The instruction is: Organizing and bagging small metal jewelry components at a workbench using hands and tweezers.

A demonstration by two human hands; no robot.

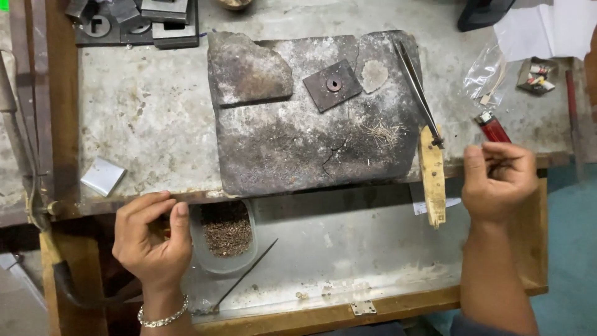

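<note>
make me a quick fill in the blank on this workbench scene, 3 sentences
1. The small square plate with a ring at its centre lies on the charred ____.
2. The red lighter lies just above the ____ hand.
3. The left hand rests beside a clear ____ of brown filings.

Missing words: slab; right; dish
</note>
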